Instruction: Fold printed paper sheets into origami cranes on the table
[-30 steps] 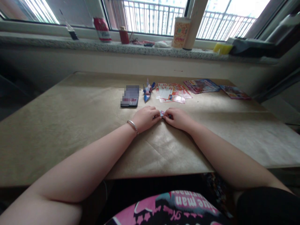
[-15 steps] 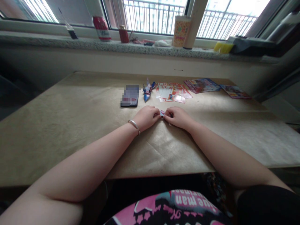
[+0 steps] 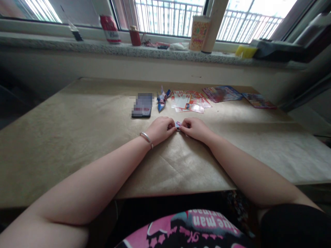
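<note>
Between my two hands is a small piece of folded paper (image 3: 178,124), white and blue with red marks. My left hand (image 3: 163,128) pinches its left edge between thumb and fingers. On the other side my right hand (image 3: 193,128) grips the right edge the same way. Most of the paper is hidden behind my fingers. Just beyond my hands stands a folded paper crane (image 3: 162,99) in blue, white and red. A dark phone (image 3: 143,105) with a blurred screen lies left of the crane.
Orange and white printed sheets (image 3: 190,101) lie behind my right hand. Farther right are a stack of colourful leaflets (image 3: 221,94) and another leaflet (image 3: 258,100). A red can (image 3: 110,29), a red bottle (image 3: 134,36) and a patterned cup (image 3: 199,33) stand on the windowsill.
The whole view has shifted very slightly. Both hands keep their pinch on the folded paper, with only a tiny movement of the fingers.
</note>
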The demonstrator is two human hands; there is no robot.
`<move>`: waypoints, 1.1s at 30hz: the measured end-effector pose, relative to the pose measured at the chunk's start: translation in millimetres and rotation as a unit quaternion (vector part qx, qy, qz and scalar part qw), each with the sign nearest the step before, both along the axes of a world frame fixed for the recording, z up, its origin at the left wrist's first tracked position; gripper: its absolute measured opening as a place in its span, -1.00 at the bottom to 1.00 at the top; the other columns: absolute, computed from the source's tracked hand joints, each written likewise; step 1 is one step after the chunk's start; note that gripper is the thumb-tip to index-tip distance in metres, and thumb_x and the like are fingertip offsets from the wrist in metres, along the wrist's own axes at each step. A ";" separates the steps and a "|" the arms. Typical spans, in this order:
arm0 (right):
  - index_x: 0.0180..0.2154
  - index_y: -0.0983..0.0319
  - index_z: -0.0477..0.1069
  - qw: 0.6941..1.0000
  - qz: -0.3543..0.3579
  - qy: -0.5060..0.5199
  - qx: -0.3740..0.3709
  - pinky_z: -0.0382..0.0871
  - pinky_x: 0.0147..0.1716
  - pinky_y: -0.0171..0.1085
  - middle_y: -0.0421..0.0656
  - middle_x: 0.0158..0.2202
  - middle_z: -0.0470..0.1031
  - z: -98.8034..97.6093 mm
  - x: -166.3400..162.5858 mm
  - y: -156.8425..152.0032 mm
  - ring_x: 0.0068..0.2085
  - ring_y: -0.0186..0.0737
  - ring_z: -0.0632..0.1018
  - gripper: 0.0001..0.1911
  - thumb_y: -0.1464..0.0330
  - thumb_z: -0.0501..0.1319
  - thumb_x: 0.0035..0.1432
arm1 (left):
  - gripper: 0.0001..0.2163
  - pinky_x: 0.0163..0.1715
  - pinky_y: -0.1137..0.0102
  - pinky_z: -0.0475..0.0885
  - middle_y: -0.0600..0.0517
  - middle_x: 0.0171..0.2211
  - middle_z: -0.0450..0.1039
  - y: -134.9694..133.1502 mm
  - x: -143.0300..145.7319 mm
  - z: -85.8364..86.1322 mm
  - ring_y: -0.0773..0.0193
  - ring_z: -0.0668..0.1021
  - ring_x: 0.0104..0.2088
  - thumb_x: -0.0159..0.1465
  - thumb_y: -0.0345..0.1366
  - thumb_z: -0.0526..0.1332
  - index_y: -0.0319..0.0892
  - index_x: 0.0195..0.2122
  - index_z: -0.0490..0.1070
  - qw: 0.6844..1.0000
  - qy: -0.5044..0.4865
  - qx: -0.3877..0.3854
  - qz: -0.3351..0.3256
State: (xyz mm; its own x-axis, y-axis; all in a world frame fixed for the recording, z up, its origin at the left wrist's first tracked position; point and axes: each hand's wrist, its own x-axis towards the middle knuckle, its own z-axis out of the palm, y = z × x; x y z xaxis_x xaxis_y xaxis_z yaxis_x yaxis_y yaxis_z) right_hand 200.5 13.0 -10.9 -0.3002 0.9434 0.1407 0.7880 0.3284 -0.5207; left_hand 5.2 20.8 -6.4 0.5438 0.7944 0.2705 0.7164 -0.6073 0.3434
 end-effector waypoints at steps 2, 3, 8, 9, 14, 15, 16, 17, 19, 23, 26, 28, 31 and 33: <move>-0.52 0.21 0.39 1.000 -0.008 -0.001 -0.008 0.06 -0.49 -0.33 -0.22 -0.52 0.46 -0.3 -1.0 0.3 -0.47 -0.34 0.36 -0.77 0.24 0.24 0.10 | -0.89 -0.34 0.42 0.34 0.05 -0.42 0.48 -0.4 -0.9 -0.7 0.28 0.47 -0.37 0.22 -0.31 0.28 -0.21 -0.27 0.47 1.000 -0.021 0.012 -0.005; -0.52 0.21 0.40 1.000 -0.012 -0.001 -0.009 0.06 -0.49 -0.33 -0.22 -0.52 0.46 -0.6 -1.3 0.4 -0.47 -0.34 0.36 -0.77 0.24 0.25 0.09 | -0.89 -0.33 0.42 0.34 0.06 -0.41 0.49 -0.8 -1.7 -0.6 0.28 0.48 -0.36 0.22 -0.32 0.28 -0.21 -0.24 0.47 0.999 -0.024 0.024 -0.016; -0.51 0.20 0.41 1.000 -0.017 -0.003 -0.006 0.07 -0.50 -0.33 -0.21 -0.51 0.47 -1.1 -1.4 0.5 -0.47 -0.33 0.37 -0.76 0.20 0.25 0.10 | -0.85 -0.26 0.40 0.38 -0.01 -0.31 0.52 -3.5 -8.9 3.7 0.26 0.52 -0.28 0.32 -0.37 0.14 -0.17 -0.21 0.52 0.988 0.056 0.103 -0.102; -0.50 0.20 0.41 1.000 -0.015 -0.006 -0.004 0.07 -0.49 -0.32 -0.21 -0.50 0.48 -0.7 -1.2 0.5 -0.47 -0.32 0.38 -0.76 0.20 0.24 0.11 | -0.82 -0.27 0.41 0.38 -0.01 -0.31 0.52 -3.9 -10.5 4.7 0.26 0.52 -0.28 0.33 -0.38 0.12 -0.15 -0.19 0.53 0.986 0.068 0.110 -0.110; -0.50 0.20 0.41 0.999 -0.008 -0.033 0.004 0.08 -0.47 -0.31 -0.19 -0.47 0.50 2.7 -1.0 0.0 -0.44 -0.31 0.39 -0.76 0.22 0.23 0.14 | -0.79 -0.30 0.42 0.37 -0.02 -0.33 0.52 -4.4 -14.1 6.2 0.27 0.52 -0.32 0.34 -0.38 0.12 -0.13 -0.21 0.57 0.979 0.092 0.138 -0.122; -0.50 0.20 0.41 0.999 -0.006 -0.040 0.008 0.08 -0.47 -0.31 -0.19 -0.47 0.50 3.3 -1.1 -0.2 -0.44 -0.30 0.39 -0.76 0.23 0.22 0.14 | -0.79 -0.30 0.41 0.37 -0.02 -0.33 0.52 -4.4 -13.8 5.9 0.27 0.52 -0.32 0.34 -0.38 0.12 -0.13 -0.22 0.58 0.977 0.096 0.144 -0.121; -0.49 0.21 0.41 0.999 -0.004 -0.045 0.014 0.09 -0.46 -0.30 -0.19 -0.47 0.50 3.7 -1.2 -0.4 -0.44 -0.30 0.39 -0.77 0.23 0.22 0.15 | -0.79 -0.30 0.41 0.37 -0.02 -0.34 0.52 -4.4 -13.4 5.5 0.27 0.52 -0.33 0.34 -0.38 0.12 -0.14 -0.22 0.58 0.977 0.098 0.149 -0.119; -0.49 0.21 0.41 0.999 -0.001 -0.050 0.019 0.09 -0.46 -0.30 -0.19 -0.47 0.50 3.9 -1.3 -0.6 -0.44 -0.30 0.39 -0.77 0.24 0.22 0.15 | -0.79 -0.30 0.41 0.37 -0.02 -0.34 0.52 -4.4 -13.0 5.1 0.28 0.52 -0.33 0.34 -0.38 0.13 -0.14 -0.22 0.58 0.976 0.099 0.152 -0.117; -0.48 0.21 0.42 0.998 0.004 -0.056 0.031 0.09 -0.46 -0.30 -0.18 -0.47 0.49 3.6 -1.1 -1.3 -0.43 -0.29 0.39 -0.79 0.25 0.22 0.15 | -0.80 -0.30 0.41 0.37 -0.02 -0.33 0.52 -4.5 -12.3 4.4 0.28 0.52 -0.33 0.33 -0.38 0.14 -0.13 -0.22 0.59 0.977 0.097 0.152 -0.115; -0.38 0.21 0.47 0.996 0.025 -0.050 0.072 0.17 -0.41 -0.30 -0.18 -0.44 0.49 1.9 2.0 -3.4 -0.39 -0.26 0.41 -0.88 0.29 0.24 0.13 | -0.80 -0.31 0.42 0.36 0.00 -0.33 0.51 -5.1 -11.9 4.3 0.29 0.52 -0.34 0.33 -0.37 0.15 -0.09 -0.21 0.60 0.980 0.089 0.142 -0.108; -0.31 0.19 0.52 0.987 0.097 -0.033 0.125 0.27 -0.22 -0.28 -0.14 -0.32 0.53 2.6 5.4 -6.2 -0.24 -0.21 0.47 -0.90 0.37 0.22 0.15 | -0.79 -0.30 0.42 0.36 0.00 -0.31 0.52 -6.0 -11.8 5.4 0.29 0.52 -0.33 0.33 -0.36 0.14 -0.09 -0.21 0.60 0.982 0.088 0.133 -0.102; -0.30 0.17 0.55 0.981 0.126 -0.036 0.140 0.29 -0.12 -0.26 -0.12 -0.27 0.54 4.2 6.3 -8.3 -0.18 -0.19 0.48 -0.86 0.39 0.20 0.16 | -0.79 -0.30 0.42 0.36 0.00 -0.30 0.52 -6.5 -11.5 6.3 0.29 0.52 -0.32 0.33 -0.36 0.14 -0.09 -0.21 0.59 0.983 0.090 0.127 -0.101; -0.30 0.17 0.57 0.983 0.114 -0.052 0.137 0.29 -0.12 -0.24 -0.12 -0.29 0.55 6.8 5.0 -10.6 -0.20 -0.17 0.48 -0.83 0.40 0.19 0.15 | -0.78 -0.30 0.41 0.36 -0.01 -0.30 0.51 -6.9 -11.0 7.2 0.28 0.52 -0.31 0.33 -0.36 0.13 -0.09 -0.20 0.59 0.982 0.097 0.127 -0.099; -0.32 0.17 0.58 0.984 0.101 -0.057 0.135 0.30 -0.15 -0.25 -0.12 -0.31 0.54 7.6 3.3 -11.1 -0.21 -0.18 0.48 -0.83 0.40 0.20 0.13 | -0.78 -0.30 0.41 0.36 -0.02 -0.30 0.51 -6.9 -10.5 7.7 0.27 0.51 -0.31 0.33 -0.36 0.12 -0.10 -0.20 0.58 0.981 0.106 0.132 -0.099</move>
State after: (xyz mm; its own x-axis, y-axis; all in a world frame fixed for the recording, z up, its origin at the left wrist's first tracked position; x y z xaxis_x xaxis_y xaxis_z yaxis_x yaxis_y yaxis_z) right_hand 203.9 1.9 -3.3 -0.5068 0.7952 0.3329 0.7399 0.5994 -0.3054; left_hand -5.3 13.9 1.2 0.7461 0.5857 0.3167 0.6142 -0.7891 0.0123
